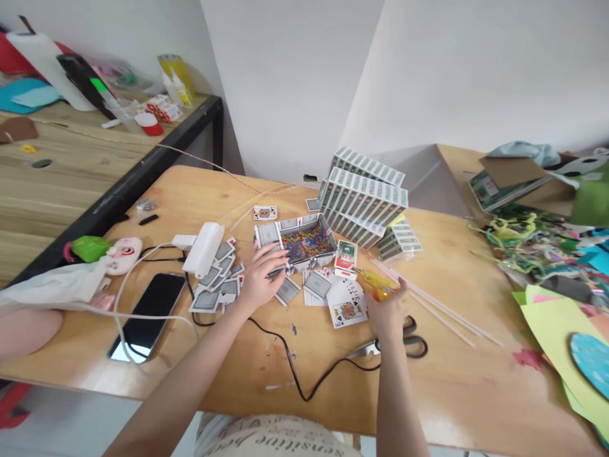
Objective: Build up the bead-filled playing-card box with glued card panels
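Note:
An open box covered in playing cards (323, 259) sits mid-table, with small multicoloured bits (304, 244) inside. My left hand (261, 277) grips its front left corner, fingers over the card there and thumb low at the front. In my right hand (387, 311) is a yellow hot glue gun (375, 281), its nozzle pointing left toward a red-and-green card pack (346, 255). Loose cards lie below the box, including a king (349, 312) face up. Black-handled scissors (415, 346) rest partly behind my right wrist.
Stacked card packs (364, 203) stand behind the box. Clear glue sticks (447, 311) lie right. At left are a phone (150, 314), a white power strip (203, 249) and scattered cards (207, 301). A black cord (290, 362) loops in front. Coloured paper (556, 336) covers the right side.

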Demonstrator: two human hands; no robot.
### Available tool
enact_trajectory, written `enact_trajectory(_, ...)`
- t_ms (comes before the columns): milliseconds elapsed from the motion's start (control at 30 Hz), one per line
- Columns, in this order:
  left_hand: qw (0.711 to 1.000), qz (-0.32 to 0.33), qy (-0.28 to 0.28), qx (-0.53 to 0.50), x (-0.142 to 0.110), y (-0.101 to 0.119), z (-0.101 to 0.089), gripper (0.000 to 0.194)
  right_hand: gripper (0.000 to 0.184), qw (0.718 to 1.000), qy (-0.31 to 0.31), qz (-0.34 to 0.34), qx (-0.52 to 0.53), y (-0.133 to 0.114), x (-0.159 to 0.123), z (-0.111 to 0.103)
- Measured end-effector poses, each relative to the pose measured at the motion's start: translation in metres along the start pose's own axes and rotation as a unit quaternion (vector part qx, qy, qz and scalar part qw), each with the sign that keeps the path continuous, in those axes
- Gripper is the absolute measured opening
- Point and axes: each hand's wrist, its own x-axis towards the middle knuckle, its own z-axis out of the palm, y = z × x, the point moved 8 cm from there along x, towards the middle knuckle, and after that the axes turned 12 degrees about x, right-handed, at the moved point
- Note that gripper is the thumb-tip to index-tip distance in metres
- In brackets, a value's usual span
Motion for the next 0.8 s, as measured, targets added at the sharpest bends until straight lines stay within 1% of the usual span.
enact_trajectory(100, 1.000, 0.002, -0.001, 0.005, 0.000, 0.000, 0.000, 0.017, 0.086, 0.998, 0.016, 0.050, -0.032, 0.007, 0.004, 0.004)
enact_trajectory(133, 1.000, 0.004, -0.001, 0.006, 0.000, 0.000, 0.000, 0.017, 0.088, 0.998, 0.024, 0.057, -0.033, 0.008, 0.005, 0.004)
enact_trajectory(267, 1.000, 0.015, -0.001, 0.010, 0.001, 0.002, -0.001, 0.018, 0.086, 0.995, 0.066, 0.059, -0.034, 0.012, 0.005, 0.001)
enact_trajectory(367, 1.000, 0.019, 0.003, 0.009, 0.001, 0.002, -0.001, 0.019, 0.081, 0.992, 0.114, 0.035, -0.042, 0.009, 0.002, -0.005)
enact_trajectory(467, 1.000, 0.023, 0.007, 0.007, 0.000, 0.003, -0.001, 0.019, 0.075, 0.982, 0.181, -0.030, -0.040, -0.005, -0.006, -0.012)
enact_trajectory(533, 1.000, 0.024, 0.011, 0.006, 0.000, 0.002, -0.002, 0.020, 0.067, 0.973, 0.205, -0.109, -0.010, -0.022, -0.016, -0.010)
enact_trajectory(567, 1.000, 0.024, 0.013, 0.006, 0.000, 0.002, -0.002, 0.020, 0.062, 0.966, 0.205, -0.156, 0.016, -0.031, -0.022, -0.007)
enact_trajectory(633, 1.000, 0.026, 0.017, 0.005, -0.001, 0.002, -0.002, 0.021, 0.055, 0.951, 0.181, -0.237, 0.083, -0.047, -0.035, 0.004)
enact_trajectory(667, 0.999, 0.028, 0.020, 0.004, -0.001, 0.001, -0.002, 0.021, 0.053, 0.945, 0.156, -0.262, 0.118, -0.054, -0.040, 0.011)
enact_trajectory(733, 0.999, 0.031, 0.028, 0.007, -0.003, 0.001, -0.002, 0.022, 0.048, 0.935, 0.104, -0.292, 0.172, -0.066, -0.049, 0.026)
enact_trajectory(800, 0.999, 0.028, 0.042, 0.014, -0.006, 0.000, -0.003, 0.023, 0.045, 0.922, 0.066, -0.325, 0.201, -0.081, -0.056, 0.038)
